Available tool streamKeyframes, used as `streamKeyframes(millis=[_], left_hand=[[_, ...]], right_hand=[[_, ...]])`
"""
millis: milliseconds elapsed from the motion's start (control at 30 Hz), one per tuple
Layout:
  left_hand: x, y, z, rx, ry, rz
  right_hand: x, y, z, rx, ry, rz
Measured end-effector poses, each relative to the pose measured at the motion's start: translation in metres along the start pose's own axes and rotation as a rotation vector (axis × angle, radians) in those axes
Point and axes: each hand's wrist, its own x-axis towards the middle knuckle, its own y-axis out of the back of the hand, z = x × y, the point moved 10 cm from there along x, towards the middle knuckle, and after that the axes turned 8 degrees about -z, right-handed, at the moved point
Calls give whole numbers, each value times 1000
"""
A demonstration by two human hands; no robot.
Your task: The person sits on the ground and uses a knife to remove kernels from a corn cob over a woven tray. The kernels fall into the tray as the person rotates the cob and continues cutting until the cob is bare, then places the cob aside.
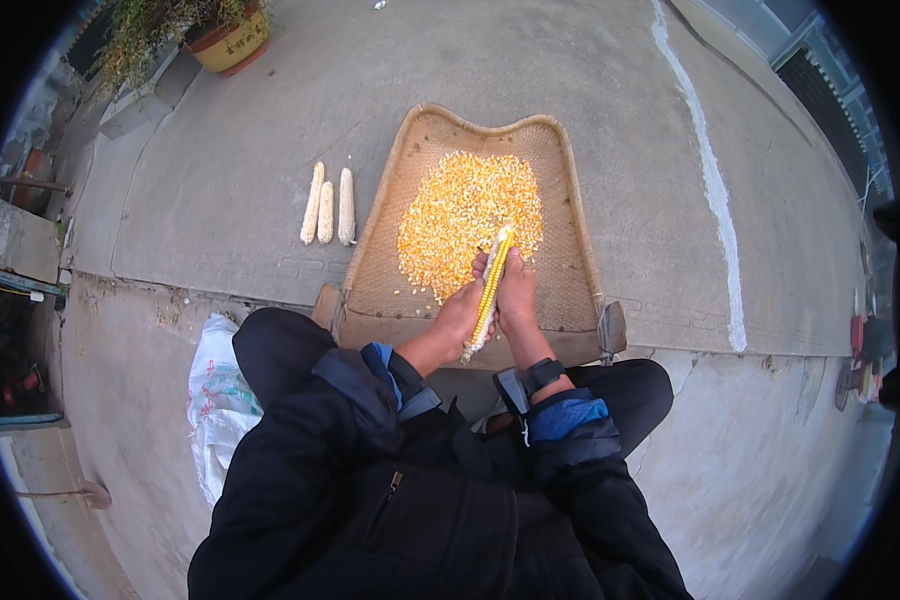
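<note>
A partly shelled corn cob (490, 289) is held at a slant over the near part of a woven winnowing basket (562, 277). Rows of yellow kernels run along its upper face, with pale bare cob beside them. My left hand (459, 309) grips its lower part from the left. From the right, my right hand (517, 292) closes around the middle and upper part, its thumb near the kernels. Loose corn kernels (469, 202) lie heaped in the basket beyond my hands. The undersides of the cob and several fingertips are hidden.
Three bare corn cobs (325, 212) lie on the concrete floor (217, 202) left of the basket. A white woven sack (221, 405) rests beside my left knee. At the far left stands a potted plant (229, 45). A white line (709, 172) crosses the floor at right.
</note>
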Motion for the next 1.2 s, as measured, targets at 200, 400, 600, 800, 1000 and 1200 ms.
streamKeyframes(millis=[200, 400, 600, 800, 1000, 1200], left_hand=[[-3, -2, 1, -18, 15, 10], [-6, 0, 3, -45, 55, -24], [-7, -3, 4, -5, 31, -76], [-6, -8, 2, -68, 26, -142], [-3, -5, 4, -62, 27, -144], [-4, -7, 5, 13, 1, -143]], right_hand=[[3, 4, 4, 118, -15, 33], [11, -1, -2, 291, -59, -8], [10, 3, -13, 184, 3, 14], [8, 2, -20, 204, 28, 17], [4, 0, -29, 251, 3, 33], [5, 4, -35, 143, 60, 45]])
